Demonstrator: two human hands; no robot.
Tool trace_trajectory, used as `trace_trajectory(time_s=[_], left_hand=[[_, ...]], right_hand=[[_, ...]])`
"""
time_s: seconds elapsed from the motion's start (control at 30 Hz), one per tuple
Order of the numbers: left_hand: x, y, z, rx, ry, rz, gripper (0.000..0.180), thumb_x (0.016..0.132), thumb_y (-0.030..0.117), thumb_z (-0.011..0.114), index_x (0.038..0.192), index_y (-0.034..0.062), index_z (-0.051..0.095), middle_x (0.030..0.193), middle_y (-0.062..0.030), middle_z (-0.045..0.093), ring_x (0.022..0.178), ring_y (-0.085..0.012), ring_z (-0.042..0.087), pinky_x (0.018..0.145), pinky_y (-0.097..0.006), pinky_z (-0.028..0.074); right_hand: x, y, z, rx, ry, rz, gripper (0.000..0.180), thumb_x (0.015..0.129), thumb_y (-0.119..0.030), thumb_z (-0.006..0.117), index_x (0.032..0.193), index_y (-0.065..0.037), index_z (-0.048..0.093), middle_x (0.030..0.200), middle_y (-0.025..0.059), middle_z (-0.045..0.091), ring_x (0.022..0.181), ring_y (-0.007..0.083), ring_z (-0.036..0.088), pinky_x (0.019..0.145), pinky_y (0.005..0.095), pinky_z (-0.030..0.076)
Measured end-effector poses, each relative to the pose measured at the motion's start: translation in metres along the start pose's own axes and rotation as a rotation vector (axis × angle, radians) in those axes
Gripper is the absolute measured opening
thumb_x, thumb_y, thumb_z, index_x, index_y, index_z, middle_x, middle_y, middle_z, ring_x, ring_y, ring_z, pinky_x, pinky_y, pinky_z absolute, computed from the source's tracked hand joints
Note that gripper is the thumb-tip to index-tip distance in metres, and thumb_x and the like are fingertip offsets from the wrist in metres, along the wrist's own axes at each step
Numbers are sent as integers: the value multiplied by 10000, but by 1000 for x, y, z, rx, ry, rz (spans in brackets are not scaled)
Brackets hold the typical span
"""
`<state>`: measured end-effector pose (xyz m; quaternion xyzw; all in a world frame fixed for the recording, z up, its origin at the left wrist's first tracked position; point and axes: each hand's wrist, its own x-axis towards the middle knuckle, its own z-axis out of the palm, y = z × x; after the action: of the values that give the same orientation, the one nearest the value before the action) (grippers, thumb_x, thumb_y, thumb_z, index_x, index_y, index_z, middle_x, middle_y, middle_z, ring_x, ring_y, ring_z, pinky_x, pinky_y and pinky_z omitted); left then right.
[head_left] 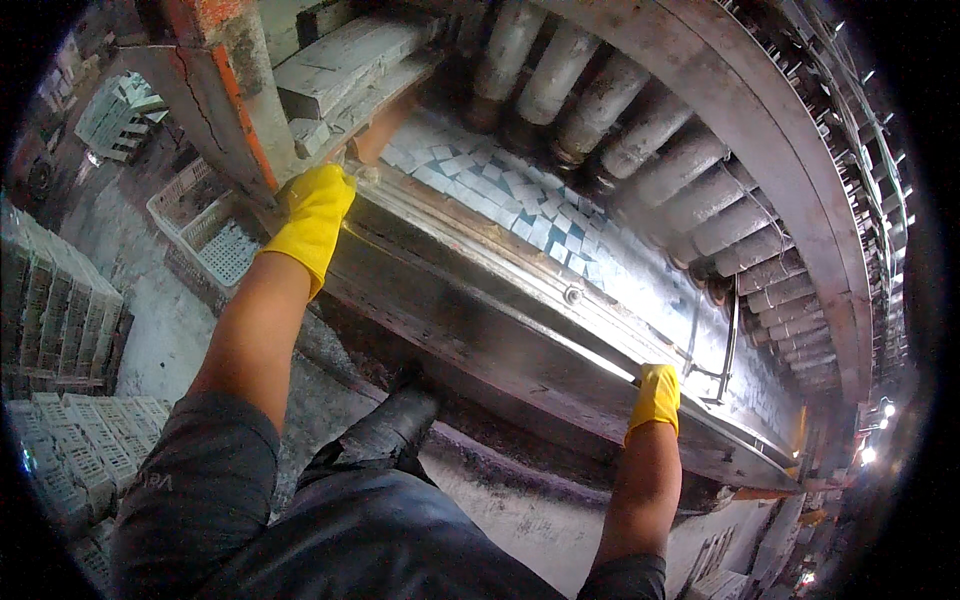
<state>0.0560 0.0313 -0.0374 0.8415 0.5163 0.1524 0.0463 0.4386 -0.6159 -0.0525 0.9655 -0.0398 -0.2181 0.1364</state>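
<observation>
Both of my hands wear yellow gloves. A long metal bar (500, 275) runs slantwise along the front of a machine bed. My left hand (318, 215) is closed at its far-left end, beside a grey and orange post (215, 110). Farther right, my right hand (656, 397) is closed over the bar's front edge, fingers curled away from me. Just beyond the bar, many small white and bluish tiles (530, 200) lie over the wet bed, some askew. A thin metal frame (725, 350) stands on the bed beyond my right hand.
Thick grey rollers (610, 105) line the machine under a curved beam (780, 120). To the left are a white plastic crate (225, 240) and stacked crates (60, 300). A flat slab (350, 60) rests at the upper left. My leg (385, 430) stands close to the machine's base.
</observation>
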Motion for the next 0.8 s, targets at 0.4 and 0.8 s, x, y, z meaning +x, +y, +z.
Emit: trace_trajectory(time_s=[0.4,0.8], left_hand=[[-6,-1,-21,32,-69,-38,480,890,526,684,1158,135,761,1105,-149,764,1057,-368,718,904,-486,558],[-4,-2,-23,24,-69,-38,499,902,523,676,1206,131,737,1182,-148,745,1113,-361,697,947,-480,542]], right_hand=[[21,-21,-2,39,-193,192,328,972,-396,601,874,-148,791,967,124,761,889,307,719,814,464,525],[-3,-41,-16,-74,-273,203,296,904,-349,670,1098,-153,775,1260,149,714,1180,355,675,956,499,512]])
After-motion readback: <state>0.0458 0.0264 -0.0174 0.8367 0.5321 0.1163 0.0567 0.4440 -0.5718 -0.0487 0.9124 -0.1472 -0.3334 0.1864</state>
